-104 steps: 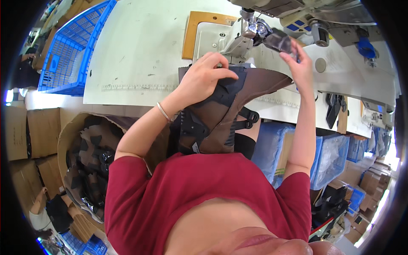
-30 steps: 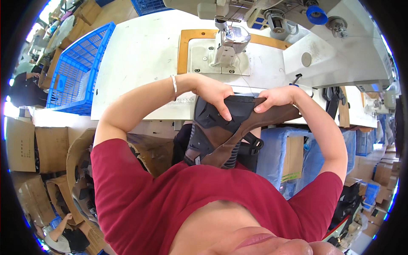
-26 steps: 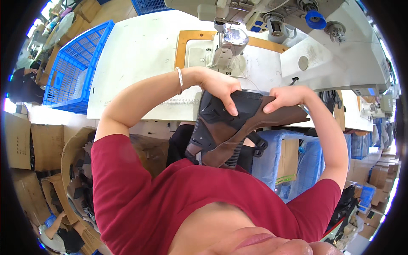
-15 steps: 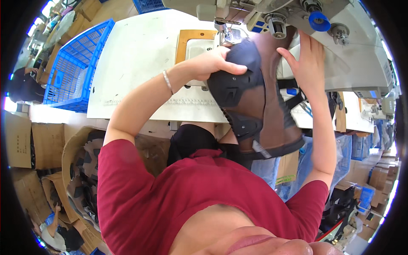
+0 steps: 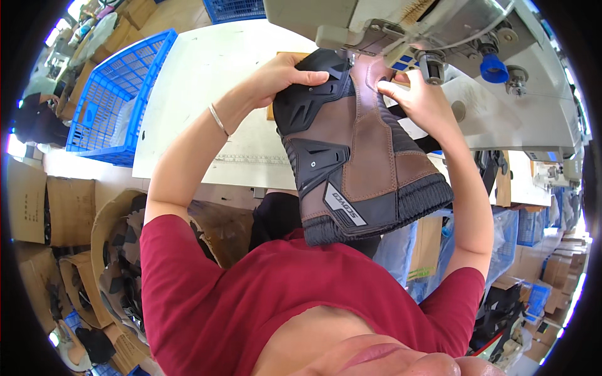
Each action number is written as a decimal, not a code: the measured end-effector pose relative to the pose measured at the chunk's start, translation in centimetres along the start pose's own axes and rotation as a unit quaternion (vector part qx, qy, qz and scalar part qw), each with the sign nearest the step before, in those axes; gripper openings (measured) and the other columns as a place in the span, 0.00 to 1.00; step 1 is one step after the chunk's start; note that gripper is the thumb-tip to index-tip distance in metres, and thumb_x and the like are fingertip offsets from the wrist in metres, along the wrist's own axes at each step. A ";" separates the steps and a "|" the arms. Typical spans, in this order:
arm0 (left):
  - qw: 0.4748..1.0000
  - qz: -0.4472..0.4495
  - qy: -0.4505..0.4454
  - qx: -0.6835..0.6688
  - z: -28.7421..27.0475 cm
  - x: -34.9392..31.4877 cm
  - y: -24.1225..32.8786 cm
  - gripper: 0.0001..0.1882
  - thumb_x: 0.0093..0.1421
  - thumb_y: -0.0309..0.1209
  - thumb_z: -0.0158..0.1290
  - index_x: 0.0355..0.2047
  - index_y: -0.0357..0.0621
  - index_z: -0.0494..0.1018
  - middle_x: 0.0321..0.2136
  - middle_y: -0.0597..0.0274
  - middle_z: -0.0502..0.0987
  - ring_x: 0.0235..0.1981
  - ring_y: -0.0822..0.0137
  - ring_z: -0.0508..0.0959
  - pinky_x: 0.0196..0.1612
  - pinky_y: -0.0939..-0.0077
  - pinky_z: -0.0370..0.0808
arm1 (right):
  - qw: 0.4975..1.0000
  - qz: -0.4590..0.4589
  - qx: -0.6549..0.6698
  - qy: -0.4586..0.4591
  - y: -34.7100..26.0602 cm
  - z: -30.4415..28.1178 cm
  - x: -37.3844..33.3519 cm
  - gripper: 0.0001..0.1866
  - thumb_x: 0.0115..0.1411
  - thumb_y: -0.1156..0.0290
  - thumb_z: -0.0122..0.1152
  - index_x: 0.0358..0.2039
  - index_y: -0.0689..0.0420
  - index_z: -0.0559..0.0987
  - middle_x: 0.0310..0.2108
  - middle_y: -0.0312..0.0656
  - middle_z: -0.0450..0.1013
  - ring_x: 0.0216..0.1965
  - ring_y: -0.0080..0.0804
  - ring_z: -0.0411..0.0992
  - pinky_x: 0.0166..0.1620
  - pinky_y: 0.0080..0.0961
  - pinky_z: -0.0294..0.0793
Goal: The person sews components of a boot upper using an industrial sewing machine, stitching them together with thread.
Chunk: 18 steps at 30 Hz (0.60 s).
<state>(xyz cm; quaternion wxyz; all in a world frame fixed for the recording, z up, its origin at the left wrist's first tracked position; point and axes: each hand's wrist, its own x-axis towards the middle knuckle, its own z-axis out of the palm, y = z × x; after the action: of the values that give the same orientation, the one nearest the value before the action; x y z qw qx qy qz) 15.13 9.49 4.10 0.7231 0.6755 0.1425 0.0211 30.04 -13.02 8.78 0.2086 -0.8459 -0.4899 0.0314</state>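
Note:
A brown and black boot upper, with hard black plates and a ribbed cuff, hangs over the table's front edge toward my body. Its far end lies beneath the head of a sewing machine. My left hand holds the upper's far left edge, thumb on top of the black plate and fingers underneath. At the far right edge, my right hand pinches the brown leather between thumb and fingers, close below the machine's knobs. The needle area is mostly hidden by the machine head and the upper.
A blue plastic basket stands at the left end of the white table. Cardboard boxes and an open carton of cut pieces stand to my left. A blue thread knob juts from the machine.
The upper has turned and flattened, showing more of its brown side and cuff. My left hand moved slightly left; my right hand came down and inward and closed on the leather.

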 end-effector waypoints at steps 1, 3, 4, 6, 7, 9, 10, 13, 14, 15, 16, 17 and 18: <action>1.000 0.009 0.005 0.005 -0.1 0.4 0.2 0.21 0.51 0.34 0.64 0.40 0.30 0.74 0.33 0.55 0.79 0.31 0.70 0.80 0.36 0.77 0.79 | 0.997 0.046 0.056 0.006 -0.1 0.1 0.1 0.24 0.53 0.48 0.58 0.25 0.60 0.79 0.21 0.49 0.74 0.27 0.43 0.74 0.31 0.36 0.68; 0.999 0.039 0.007 0.014 -0.1 1.1 0.3 0.22 0.51 0.34 0.64 0.40 0.30 0.75 0.32 0.55 0.79 0.30 0.70 0.80 0.35 0.78 0.78 | 0.999 0.008 0.046 0.015 0.2 0.1 0.7 0.24 0.53 0.47 0.57 0.26 0.60 0.79 0.21 0.49 0.74 0.27 0.43 0.75 0.31 0.35 0.68; 0.998 0.051 0.012 0.025 0.0 1.4 0.4 0.22 0.50 0.35 0.64 0.40 0.30 0.75 0.32 0.55 0.79 0.30 0.71 0.80 0.35 0.78 0.78 | 1.000 0.013 0.009 0.008 0.4 0.1 0.9 0.24 0.53 0.47 0.57 0.29 0.60 0.78 0.22 0.49 0.75 0.28 0.44 0.75 0.32 0.34 0.69; 0.998 0.061 0.015 0.029 0.3 1.6 0.3 0.22 0.50 0.35 0.65 0.39 0.30 0.75 0.31 0.55 0.79 0.30 0.71 0.79 0.35 0.79 0.78 | 0.999 0.021 0.040 0.023 0.8 0.0 1.2 0.25 0.53 0.47 0.58 0.32 0.61 0.78 0.23 0.50 0.75 0.30 0.45 0.76 0.33 0.34 0.70; 0.997 0.069 0.023 0.033 0.4 1.6 0.3 0.23 0.49 0.36 0.65 0.39 0.30 0.75 0.31 0.55 0.79 0.29 0.71 0.79 0.36 0.79 0.77 | 0.997 0.042 0.064 0.016 0.9 -0.1 0.9 0.26 0.52 0.47 0.58 0.35 0.61 0.77 0.25 0.50 0.76 0.31 0.44 0.76 0.35 0.33 0.71; 0.997 0.076 0.022 0.027 0.4 1.4 0.3 0.23 0.49 0.36 0.65 0.39 0.30 0.76 0.31 0.55 0.79 0.29 0.71 0.79 0.36 0.79 0.77 | 0.994 0.068 0.090 0.001 1.2 -1.0 -0.9 0.25 0.52 0.56 0.63 0.44 0.62 0.74 0.33 0.52 0.77 0.36 0.43 0.76 0.40 0.33 0.73; 0.996 0.081 0.024 0.020 0.5 1.4 0.4 0.23 0.49 0.37 0.65 0.38 0.30 0.76 0.30 0.56 0.79 0.29 0.71 0.79 0.37 0.79 0.77 | 0.995 -0.010 0.031 0.090 1.3 -1.3 -2.4 0.22 0.53 0.62 0.63 0.44 0.62 0.75 0.35 0.52 0.76 0.37 0.42 0.76 0.41 0.32 0.73; 0.996 0.087 0.035 0.005 0.6 1.1 0.5 0.28 0.48 0.35 0.66 0.45 0.29 0.72 0.36 0.53 0.78 0.34 0.69 0.79 0.39 0.78 0.77 | 0.949 -0.098 -0.097 0.284 3.7 -4.2 -8.7 0.15 0.54 0.77 0.61 0.43 0.63 0.77 0.38 0.50 0.77 0.37 0.37 0.76 0.41 0.28 0.73; 0.994 0.095 0.046 0.005 0.7 1.0 0.4 0.30 0.48 0.33 0.66 0.48 0.28 0.69 0.39 0.51 0.77 0.36 0.69 0.78 0.40 0.77 0.78 | 0.932 -0.048 -0.039 0.356 5.2 -5.1 -11.3 0.09 0.57 0.77 0.57 0.39 0.63 0.79 0.37 0.46 0.77 0.37 0.32 0.76 0.41 0.26 0.74; 0.994 0.097 0.055 0.001 0.9 0.9 0.3 0.35 0.48 0.31 0.66 0.53 0.30 0.64 0.44 0.51 0.75 0.39 0.68 0.77 0.43 0.75 0.77 | 0.888 -0.090 -0.025 0.449 7.7 -6.6 -12.8 0.08 0.60 0.78 0.53 0.37 0.64 0.79 0.35 0.43 0.78 0.34 0.28 0.75 0.38 0.24 0.74; 0.993 0.099 0.056 0.001 1.1 0.9 0.1 0.35 0.48 0.31 0.66 0.53 0.30 0.64 0.44 0.51 0.75 0.39 0.68 0.77 0.43 0.75 0.77 | 0.844 -0.023 -0.093 0.528 10.5 -8.5 -14.3 0.09 0.62 0.76 0.50 0.35 0.63 0.79 0.33 0.43 0.78 0.31 0.26 0.73 0.37 0.23 0.73; 0.989 0.128 0.070 0.003 1.3 0.8 -0.1 0.36 0.48 0.31 0.66 0.54 0.32 0.63 0.44 0.52 0.74 0.39 0.68 0.77 0.44 0.75 0.77 | 0.819 0.030 -0.077 0.568 13.7 -10.8 -15.7 0.11 0.64 0.74 0.48 0.36 0.64 0.78 0.33 0.42 0.78 0.30 0.25 0.72 0.36 0.23 0.73; 0.984 0.157 0.083 0.005 1.5 0.7 -0.3 0.36 0.48 0.30 0.65 0.55 0.33 0.62 0.45 0.53 0.74 0.39 0.68 0.77 0.46 0.75 0.76 | 0.803 0.057 -0.071 0.589 17.2 -13.4 -16.4 0.12 0.65 0.71 0.47 0.38 0.64 0.78 0.35 0.41 0.78 0.31 0.26 0.73 0.37 0.22 0.73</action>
<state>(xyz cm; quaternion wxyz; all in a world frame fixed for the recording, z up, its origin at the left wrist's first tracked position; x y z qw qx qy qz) 16.15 8.18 3.77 0.6931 0.6890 0.0941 0.1897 38.99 -38.59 11.90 0.3938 -0.7405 -0.2245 -0.4961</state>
